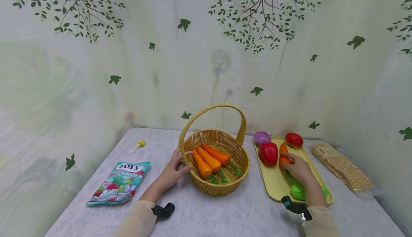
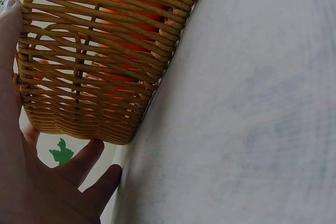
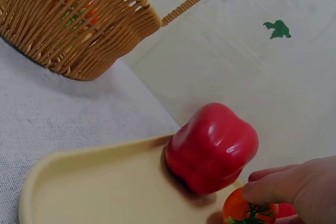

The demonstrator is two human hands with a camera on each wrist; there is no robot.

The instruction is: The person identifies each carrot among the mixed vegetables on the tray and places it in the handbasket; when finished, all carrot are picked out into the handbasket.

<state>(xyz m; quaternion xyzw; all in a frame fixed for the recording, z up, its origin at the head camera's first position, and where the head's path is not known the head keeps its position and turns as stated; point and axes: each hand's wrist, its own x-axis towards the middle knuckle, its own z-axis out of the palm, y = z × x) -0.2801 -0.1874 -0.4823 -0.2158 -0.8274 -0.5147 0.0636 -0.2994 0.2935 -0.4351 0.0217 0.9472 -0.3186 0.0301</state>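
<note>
A wicker basket [image 1: 219,191] with a tall arched handle stands mid-table, and several carrots [image 1: 210,160] with green tops lie in it. At its left rim, my left hand [image 1: 172,170] holds on, with a finger over the rim and the thumb outside; its other fingers spread beside the wall in the left wrist view. Over the yellow tray [image 1: 273,190], my right hand [image 1: 299,167] grips another carrot [image 1: 283,149] between thumb and fingers. The carrot's green top points toward me. Left of that carrot sits a red bell pepper [image 3: 212,148].
A purple onion [image 1: 262,137] and a red tomato-like vegetable [image 1: 294,140] are at the tray's far end; a green vegetable [image 1: 297,191] lies near my right wrist. A grain bag [image 1: 342,167] lies right, a FOX'S candy bag [image 1: 119,184] and a lollipop [image 1: 141,143] left.
</note>
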